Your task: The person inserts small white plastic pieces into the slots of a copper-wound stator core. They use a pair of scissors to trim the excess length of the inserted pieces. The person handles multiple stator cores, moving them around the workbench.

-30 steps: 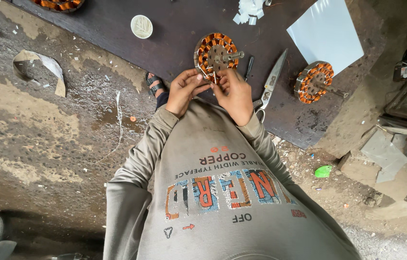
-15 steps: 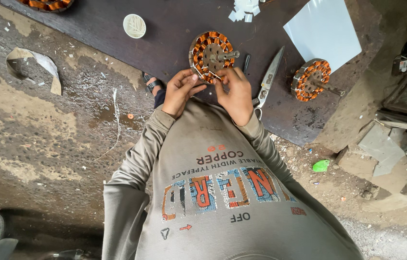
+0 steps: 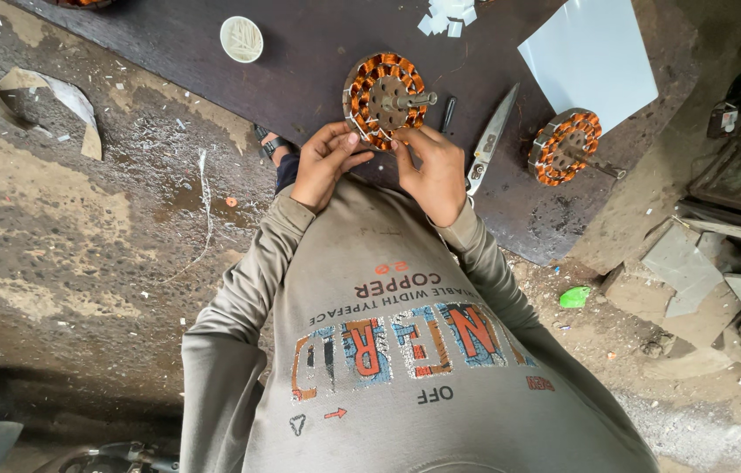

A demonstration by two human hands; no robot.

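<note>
Copper-wound motor stator (image 3: 385, 98), round, with a central hub and a short steel shaft pointing right, lies on a dark board (image 3: 300, 61) directly ahead of the person. Head view: the left hand (image 3: 325, 165) has its fingers curled at the stator's lower left edge, fingertips touching the windings; the right hand (image 3: 433, 171) pinches at the lower right edge, thumb and forefinger closed on the rim of the winding. Both hands grasp the stator at its near side. Just right of the right hand lie a small dark-handled tool (image 3: 446, 114) and a pair of metal shears (image 3: 490, 140), blades pointing away. Further right, a second copper-wound stator (image 3: 566, 146) with its shaft rests on the board, partly beside a white sheet (image 3: 589, 57). A round white lid (image 3: 241, 38) sits on the board up left; small white paper cuttings (image 3: 449, 16) at the top edge. A curled paper strip (image 3: 46, 96) lies on the concrete floor, left. A green scrap (image 3: 574, 297) lies on the ground, right.
</note>
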